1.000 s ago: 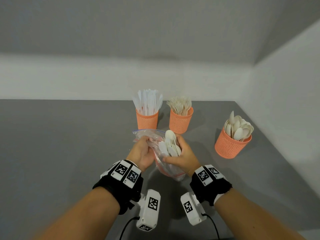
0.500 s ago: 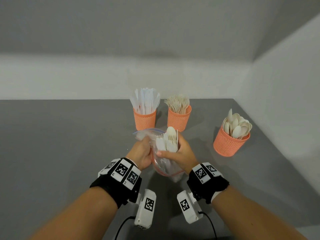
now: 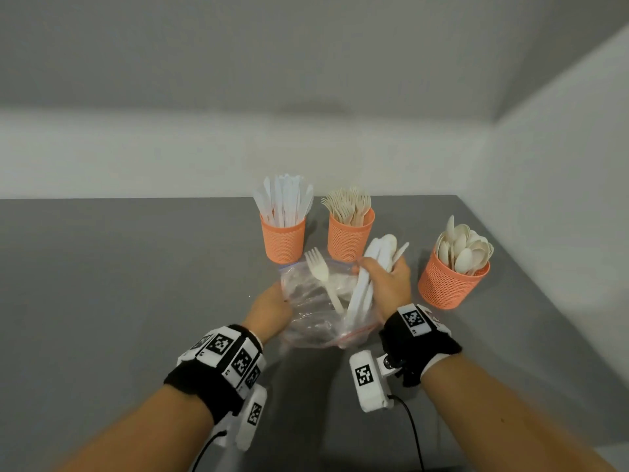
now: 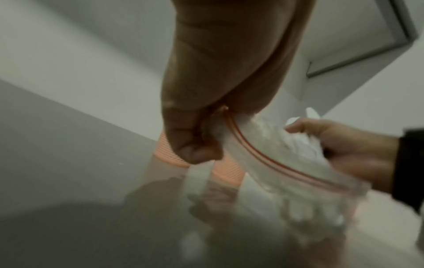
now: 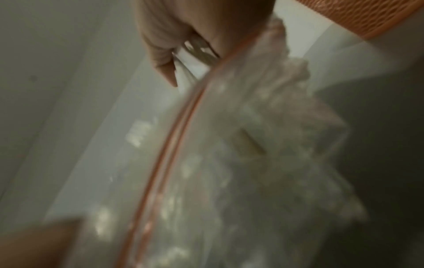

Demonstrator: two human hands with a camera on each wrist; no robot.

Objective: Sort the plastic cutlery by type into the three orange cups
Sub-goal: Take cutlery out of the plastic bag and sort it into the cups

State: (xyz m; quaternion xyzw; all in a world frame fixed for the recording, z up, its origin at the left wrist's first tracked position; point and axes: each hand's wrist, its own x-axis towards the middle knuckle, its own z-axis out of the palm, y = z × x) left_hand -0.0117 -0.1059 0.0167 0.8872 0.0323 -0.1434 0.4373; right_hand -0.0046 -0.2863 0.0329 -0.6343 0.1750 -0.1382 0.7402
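Three orange cups stand on the grey table: a knife cup [image 3: 283,240], a fork cup [image 3: 350,235] and a spoon cup [image 3: 449,284] at the right. My left hand [image 3: 270,310] pinches the edge of a clear zip bag [image 3: 316,308] with a red seal [image 4: 263,154]. My right hand [image 3: 386,282] grips a bundle of white cutlery [image 3: 376,264], drawn partly out of the bag, spoon bowls upward. A single cream fork [image 3: 321,277] lies in the bag, tines up. Both wrist views are blurred.
White walls close in the table [image 3: 102,284] at the back and on the right. The spoon cup stands near the right wall. Grey table surface stretches to the left of the cups and hands.
My right hand has pulled the cutlery bundle up and to the right, toward the spoon cup. A fork has come loose and now lies alone in the bag. The left hand has stayed on the bag.
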